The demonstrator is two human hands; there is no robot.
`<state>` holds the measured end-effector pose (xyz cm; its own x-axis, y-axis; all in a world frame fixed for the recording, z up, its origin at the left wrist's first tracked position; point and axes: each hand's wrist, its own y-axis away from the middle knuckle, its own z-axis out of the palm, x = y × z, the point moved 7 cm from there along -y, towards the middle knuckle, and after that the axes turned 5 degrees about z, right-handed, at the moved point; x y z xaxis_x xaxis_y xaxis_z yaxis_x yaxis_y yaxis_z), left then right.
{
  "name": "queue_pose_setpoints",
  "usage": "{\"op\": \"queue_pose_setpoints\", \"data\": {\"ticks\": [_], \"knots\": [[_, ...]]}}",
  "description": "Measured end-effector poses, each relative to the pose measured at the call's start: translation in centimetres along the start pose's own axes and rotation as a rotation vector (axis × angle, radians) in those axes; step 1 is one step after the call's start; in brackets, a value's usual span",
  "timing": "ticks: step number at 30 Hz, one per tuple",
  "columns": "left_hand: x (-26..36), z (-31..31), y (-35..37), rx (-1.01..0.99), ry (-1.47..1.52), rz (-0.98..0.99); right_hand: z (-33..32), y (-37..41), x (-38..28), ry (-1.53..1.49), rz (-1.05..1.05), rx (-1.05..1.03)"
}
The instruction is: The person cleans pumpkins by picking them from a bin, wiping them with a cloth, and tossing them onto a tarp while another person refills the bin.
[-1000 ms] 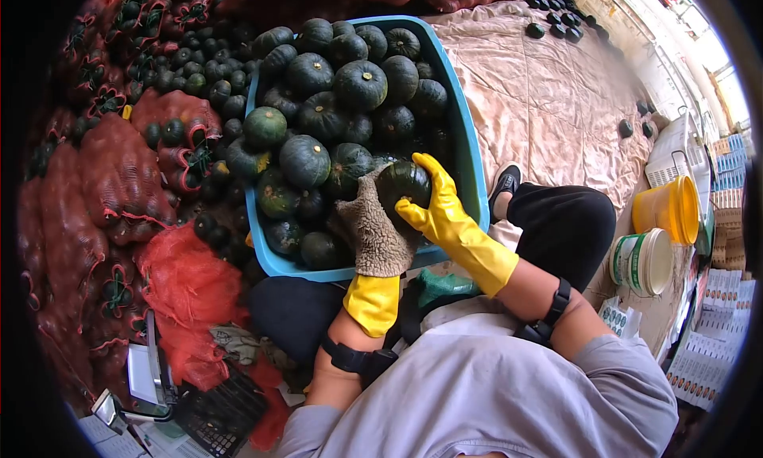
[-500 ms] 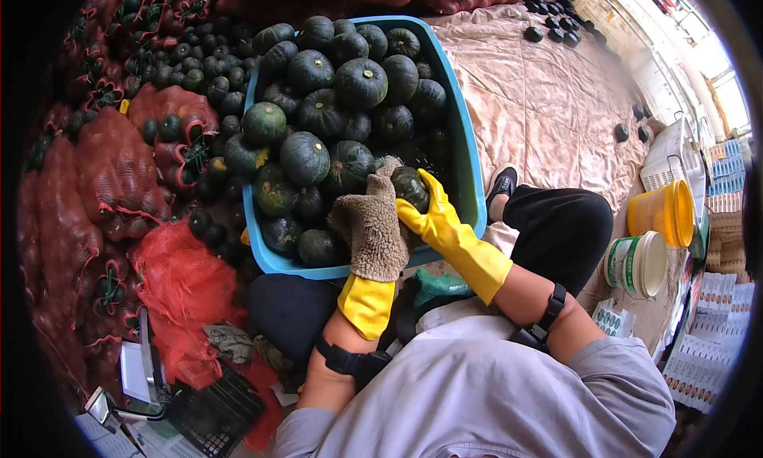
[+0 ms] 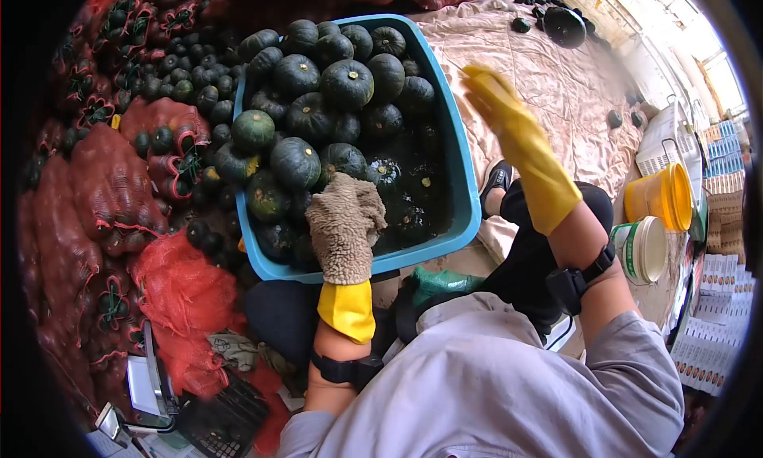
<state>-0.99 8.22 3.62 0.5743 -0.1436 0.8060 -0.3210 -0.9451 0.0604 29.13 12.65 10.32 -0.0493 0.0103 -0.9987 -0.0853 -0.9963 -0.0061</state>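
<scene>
A blue plastic tub holds several dark green squashes and some water at its near right corner. My left hand, in a shaggy brown mitt over a yellow rubber glove, rests on the squashes at the tub's near edge and holds nothing. Out to the right of the tub, my right hand in a yellow glove is raised, blurred and empty, with its fingers spread. One dark squash shows blurred at the top right, above the beige cloth and apart from my hand.
Red net bags of squashes and loose squashes pile up on the left. A yellow bucket and a white bucket stand at the right. My black-trousered knee is below the tub. A scale lies at the lower left.
My right hand let go of the squash it held at the tub's near right and swung up to the right. That squash is now far off at the top right. My left hand stayed.
</scene>
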Motion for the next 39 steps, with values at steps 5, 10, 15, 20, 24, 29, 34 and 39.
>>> {"op": "queue_pose_setpoints", "data": {"ticks": [5, 10, 15, 20, 24, 29, 34, 39], "knots": [[3.6, 4.5, -1.2, -0.095, -1.093, 0.049, 9.3, 3.3, 14.2, 1.525, 0.193, -0.618], [3.8, 4.5, -1.1, 0.019, -0.88, 0.169, 9.6, 2.2, 22.8, 1.278, 0.665, -0.372], [0.5, 5.6, -2.2, -0.003, -0.707, 0.126, 8.4, 1.5, 31.5, 1.33, 0.493, -0.728], [0.8, 5.4, -2.0, 0.034, -0.689, 0.222, 8.2, 1.5, 16.6, 1.29, 0.554, -0.744], [2.7, 2.5, -1.4, 0.071, -0.305, 0.052, 8.7, 2.4, 7.7, 0.953, 0.596, -0.707], [2.0, 2.4, 0.2, 0.347, 0.068, 0.261, 12.3, 9.0, 6.7, 0.525, -0.077, -0.356], [5.4, 4.1, 0.3, 0.121, -0.121, 0.149, 10.2, 5.9, 10.3, 0.244, 0.297, 0.284], [2.9, 6.7, 0.1, -0.221, 1.462, 0.114, 14.6, 12.1, 3.3, 0.434, -0.307, -0.103]]}}
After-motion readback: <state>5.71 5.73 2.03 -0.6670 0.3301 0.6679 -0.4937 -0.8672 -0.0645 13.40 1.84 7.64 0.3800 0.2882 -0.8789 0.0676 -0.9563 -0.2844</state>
